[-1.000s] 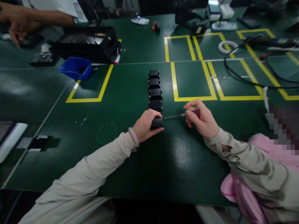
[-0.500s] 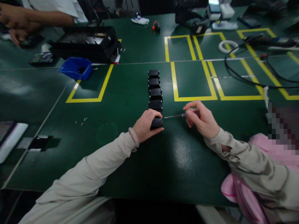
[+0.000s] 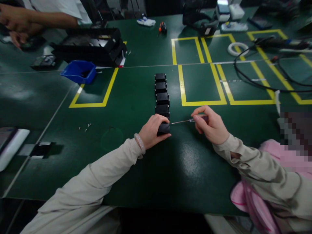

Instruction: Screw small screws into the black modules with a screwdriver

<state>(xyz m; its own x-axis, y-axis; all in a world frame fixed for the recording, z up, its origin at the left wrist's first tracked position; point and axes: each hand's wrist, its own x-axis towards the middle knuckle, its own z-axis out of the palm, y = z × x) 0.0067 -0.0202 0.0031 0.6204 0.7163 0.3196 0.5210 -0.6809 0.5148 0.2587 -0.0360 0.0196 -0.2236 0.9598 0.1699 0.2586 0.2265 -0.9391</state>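
My left hand (image 3: 155, 131) grips a small black block (image 3: 163, 129) at the near end of a row, fingers over its far side and thumb along its near side. Beyond it, several similar black blocks (image 3: 162, 97) with shiny screws at their sides line up away from me. Held in my right hand (image 3: 210, 124) is a screwdriver (image 3: 180, 122) with a clear purplish handle. Its thin shaft points left, and the tip is at the right side of the gripped block; whether it sits in a screw is too small to tell.
Several loose screws (image 3: 85, 127) lie on the green table (image 3: 136, 182) to the left. A blue bin (image 3: 80, 71) and a black rack (image 3: 90, 45) stand at the back left, near another person's arm (image 3: 51, 19). Cables (image 3: 248, 78) and a tape roll (image 3: 238, 49) lie at right.
Almost nothing differs. The screwdriver tip seems to have shifted very slightly right; both hands keep their places.
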